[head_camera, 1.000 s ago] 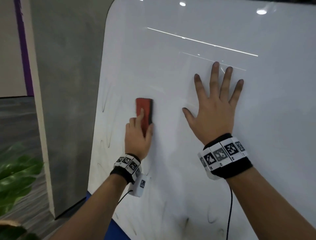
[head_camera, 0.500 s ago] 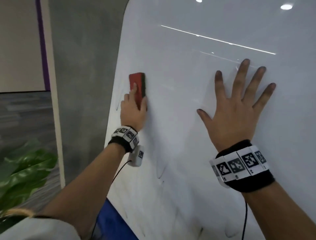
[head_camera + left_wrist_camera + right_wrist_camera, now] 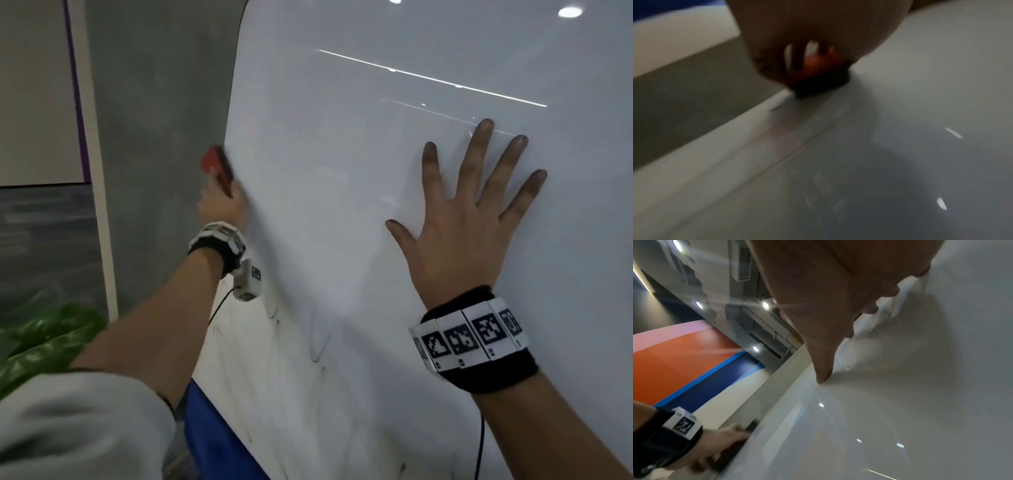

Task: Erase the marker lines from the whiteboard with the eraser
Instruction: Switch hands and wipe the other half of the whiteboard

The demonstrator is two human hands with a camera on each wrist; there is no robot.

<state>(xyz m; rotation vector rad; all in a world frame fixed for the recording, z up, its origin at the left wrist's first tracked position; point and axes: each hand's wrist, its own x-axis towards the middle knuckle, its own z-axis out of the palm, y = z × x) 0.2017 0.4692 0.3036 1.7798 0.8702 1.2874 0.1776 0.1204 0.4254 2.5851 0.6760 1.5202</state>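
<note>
The left hand [image 3: 222, 205] grips the red eraser [image 3: 217, 169] at the whiteboard's [image 3: 342, 205] left edge while the right hand [image 3: 459, 236] presses flat, fingers spread; above the grip looks clean, but faint marker lines [image 3: 318, 353] below it remain.

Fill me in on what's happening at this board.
A person is wiping a whiteboard. The left hand grips a red eraser and has it at the board's left edge, blurred with motion. The right hand lies flat on the board with fingers spread. Faint marker lines remain lower down, below the left wrist, so the job isn't finished.
</note>
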